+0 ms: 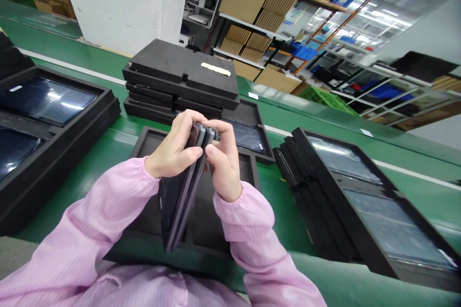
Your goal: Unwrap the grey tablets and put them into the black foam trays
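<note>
Two slim dark tablets (185, 192) are held upright on edge, side by side, over a black foam tray (230, 225). My left hand (178, 146) wraps round the top end of the left tablet, its thumb along the edge. Around the top of the other one, my right hand (224, 158) is closed, thumb against its edge. The two tablets touch or nearly touch along their length. Beneath them, the visible recesses of the foam tray show bare black foam. My fingertips behind the tablets are partly hidden.
Stacked black foam trays (180, 67) stand behind my hands. A foam tray (245, 134) beside them holds a tablet. At the right, a tray stack (345, 187) has screens in its top. Another tray (104, 110) with screens lies left. Green conveyor belt (284, 201) runs underneath.
</note>
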Demonstrator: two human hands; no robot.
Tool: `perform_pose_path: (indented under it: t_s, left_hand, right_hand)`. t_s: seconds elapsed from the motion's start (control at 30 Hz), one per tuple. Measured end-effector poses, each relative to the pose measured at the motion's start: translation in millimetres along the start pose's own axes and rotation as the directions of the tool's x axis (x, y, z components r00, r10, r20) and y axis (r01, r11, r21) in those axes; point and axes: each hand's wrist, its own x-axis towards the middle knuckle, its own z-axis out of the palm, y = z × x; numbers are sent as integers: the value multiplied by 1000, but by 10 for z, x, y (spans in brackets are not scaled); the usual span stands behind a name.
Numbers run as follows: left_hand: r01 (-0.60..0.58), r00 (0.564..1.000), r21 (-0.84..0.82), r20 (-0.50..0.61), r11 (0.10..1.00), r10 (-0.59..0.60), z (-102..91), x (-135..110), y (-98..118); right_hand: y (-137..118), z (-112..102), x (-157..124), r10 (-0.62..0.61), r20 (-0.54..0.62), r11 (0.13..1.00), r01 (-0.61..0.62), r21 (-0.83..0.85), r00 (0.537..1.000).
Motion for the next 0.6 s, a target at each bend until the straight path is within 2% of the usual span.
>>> perform_pose_path:
  t_s: [0.1,0.23,0.37,0.47,0.53,0.6]
  left_hand:
    - [-18,1000,7,-19,1000,18,13,-19,-11]
    - [-37,999,-22,-41,999,36,26,-56,-16]
    - [-66,998,-97,-28,993,64,47,-81,13]
    - [-93,995,-81,-26,992,91,75,-176,60]
    - [-15,1000,-7,-12,1000,15,82,-337,112]
    - [184,981,67,45,981,-187,57,-575,198]
  right_hand:
    - [-31,49,-36,-32,-26,999,31,-26,999]
    - [-82,106,-164,-19,-61,995,13,-100,998]
    - [-45,186,-410,-15,-70,997,10,-83,997]
    - [32,321,-626,-11,-95,988,-4,-157,995]
    - [72,440,-761,3,-106,973,-27,-228,994]
    - [90,559,-880,5,-112,960,-36,-278,994]
